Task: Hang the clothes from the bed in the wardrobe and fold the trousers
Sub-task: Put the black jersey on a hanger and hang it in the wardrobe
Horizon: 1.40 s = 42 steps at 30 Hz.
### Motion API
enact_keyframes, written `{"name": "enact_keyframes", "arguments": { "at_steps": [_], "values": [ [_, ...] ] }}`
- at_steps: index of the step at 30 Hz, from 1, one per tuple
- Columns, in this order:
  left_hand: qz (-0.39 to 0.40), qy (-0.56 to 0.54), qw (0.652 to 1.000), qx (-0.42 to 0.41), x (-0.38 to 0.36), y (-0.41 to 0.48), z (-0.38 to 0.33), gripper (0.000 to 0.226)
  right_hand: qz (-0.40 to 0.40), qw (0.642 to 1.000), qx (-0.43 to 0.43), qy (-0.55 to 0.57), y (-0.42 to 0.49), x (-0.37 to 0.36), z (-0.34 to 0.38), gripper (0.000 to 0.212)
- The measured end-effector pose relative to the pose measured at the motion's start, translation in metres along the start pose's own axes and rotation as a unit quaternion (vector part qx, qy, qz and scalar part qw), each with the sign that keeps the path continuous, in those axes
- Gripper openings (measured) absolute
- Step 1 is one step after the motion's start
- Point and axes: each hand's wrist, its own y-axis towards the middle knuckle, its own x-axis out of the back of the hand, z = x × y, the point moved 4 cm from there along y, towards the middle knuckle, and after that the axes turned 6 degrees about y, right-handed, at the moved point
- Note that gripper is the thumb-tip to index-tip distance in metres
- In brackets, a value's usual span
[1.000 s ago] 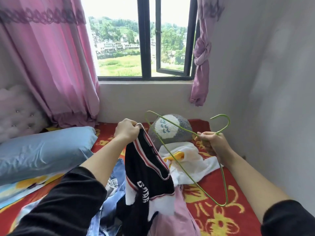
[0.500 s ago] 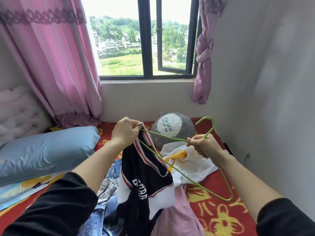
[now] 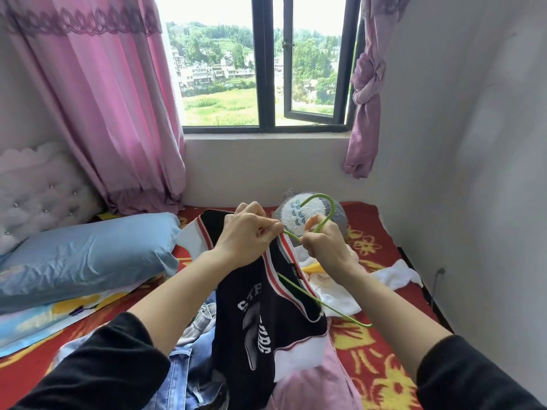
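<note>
Threading the hanger [image 3: 333, 207] into the shirt [image 3: 266, 315] held above the bed [image 3: 384, 365], my left fingers [image 3: 266, 224] pinch its collar, right fingers [image 3: 310, 224] grip the hanger; next, I'd say, seating the far shoulder.

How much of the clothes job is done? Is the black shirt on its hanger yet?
Not much looks done: no hung clothes and no wardrobe are in view. In hand: the left hand grips the collar of the black shirt while the right hand holds the green hanger, which seems only partly inside the neck. Left: the white garment, pink garment and jeans lie on the bed.
</note>
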Motion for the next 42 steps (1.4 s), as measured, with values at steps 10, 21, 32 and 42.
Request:
{"name": "enact_keyframes", "arguments": {
  "at_steps": [10,21,32,42],
  "values": [
    [0.107,0.109,0.987,-0.052,-0.014,-0.007,0.008,0.028,-0.037,0.987,-0.033,0.153,-0.007,-0.004,-0.004,0.023],
    [0.106,0.089,0.987,-0.084,-0.008,-0.002,0.004,0.052,0.09,0.954,-0.175,0.228,-0.013,0.006,-0.015,0.021],
    [0.036,-0.039,0.988,-0.144,0.012,0.001,-0.018,0.059,0.27,0.91,-0.111,-0.293,-0.012,-0.012,-0.063,0.023],
    [-0.036,-0.051,0.998,0.001,0.043,-0.006,0.037,0.068,0.137,0.925,-0.142,-0.326,-0.024,0.059,-0.106,0.029]
  ]
}}
